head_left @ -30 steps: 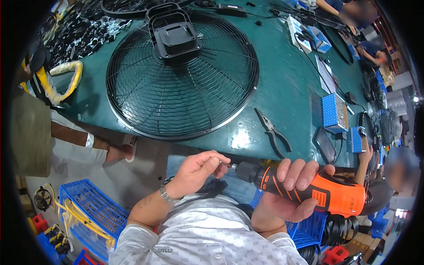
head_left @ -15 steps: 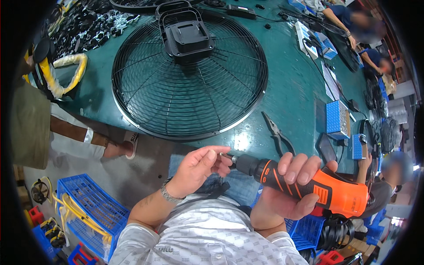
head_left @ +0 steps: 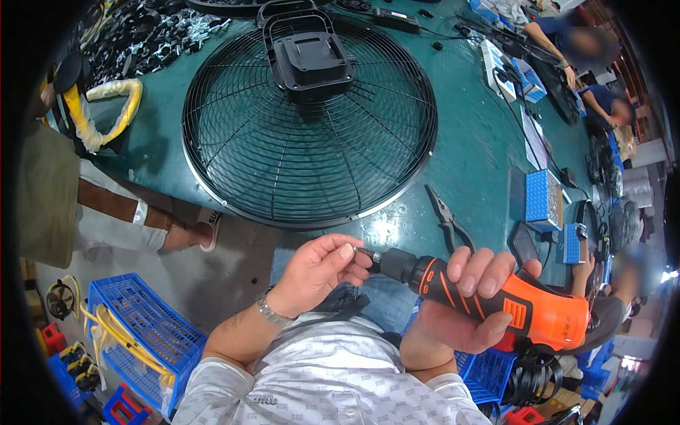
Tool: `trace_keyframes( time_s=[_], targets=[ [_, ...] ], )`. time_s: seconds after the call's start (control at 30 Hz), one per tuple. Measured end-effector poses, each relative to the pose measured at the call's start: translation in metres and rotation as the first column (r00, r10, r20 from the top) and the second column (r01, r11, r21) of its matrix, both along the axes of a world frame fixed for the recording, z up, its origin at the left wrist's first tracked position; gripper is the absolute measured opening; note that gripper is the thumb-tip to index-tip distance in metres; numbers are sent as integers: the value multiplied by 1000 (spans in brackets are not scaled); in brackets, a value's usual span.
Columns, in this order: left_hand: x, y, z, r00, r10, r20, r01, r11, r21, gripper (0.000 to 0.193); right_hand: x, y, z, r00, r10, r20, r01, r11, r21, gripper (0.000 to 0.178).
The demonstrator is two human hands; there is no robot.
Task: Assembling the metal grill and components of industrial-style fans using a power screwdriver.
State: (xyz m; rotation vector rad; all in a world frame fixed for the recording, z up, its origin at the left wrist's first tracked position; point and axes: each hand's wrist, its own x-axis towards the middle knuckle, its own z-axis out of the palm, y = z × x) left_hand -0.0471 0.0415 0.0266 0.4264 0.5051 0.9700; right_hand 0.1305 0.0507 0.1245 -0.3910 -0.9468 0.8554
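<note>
My right hand (head_left: 471,301) is wrapped round an orange and black cordless screwdriver (head_left: 542,312), held level with its chuck pointing left. At the bit's tip, my left hand (head_left: 319,273) has thumb and forefinger pinched together. Something small and pale shows between those fingertips, too small to name. Both hands are in front of the table's near edge, above my lap. Beyond them a round black wire fan guard (head_left: 312,166) lies on the green table, with a black motor housing (head_left: 312,60) and a looped handle at its far side. Pliers (head_left: 448,216) lie to its right.
Small blue boxes (head_left: 543,198) and a dark phone-like slab (head_left: 524,242) are at the right. Loose black parts and screws (head_left: 152,42) cover the far left. A blue crate (head_left: 142,333) with yellow tubes stands below left. Other people work at left and right.
The table and fan guard appear slightly farther right and lower in the view. My hands and the screwdriver hold nearly the same pose, the left fingertips still at the bit.
</note>
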Motion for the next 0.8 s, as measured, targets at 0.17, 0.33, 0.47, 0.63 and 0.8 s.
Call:
trace_keyframes(
  time_s=[0.17, 0.33, 0.47, 0.63, 0.8],
  targets=[
    [2, 2, -3, 998, 34, -49, -32, 999, 44, 25, 0, -1, -1, 999, 27, -20, -28, 999, -25, 68],
    [7, 0, 0, 977, 79, -197, -56, 992, 117, 26, 4, -4, 1, 1000, 21, -3, -21, 999, -50, 68],
    [12, 0, 3, 966, 83, -244, -43, 985, 165, 29, 9, -8, 2, 1000, 16, -25, -17, 999, -51, 69],
    [18, 0, 6, 984, 29, -174, -5, 991, 136, 36, 18, -14, 3, 999, -32, -27, 30, 997, -67, 69],
    [25, -1, 6, 995, -36, -93, 45, 994, 101, 37, 26, -18, 2, 997, -61, -53, 58, 996, -66, 68]
  ],
)
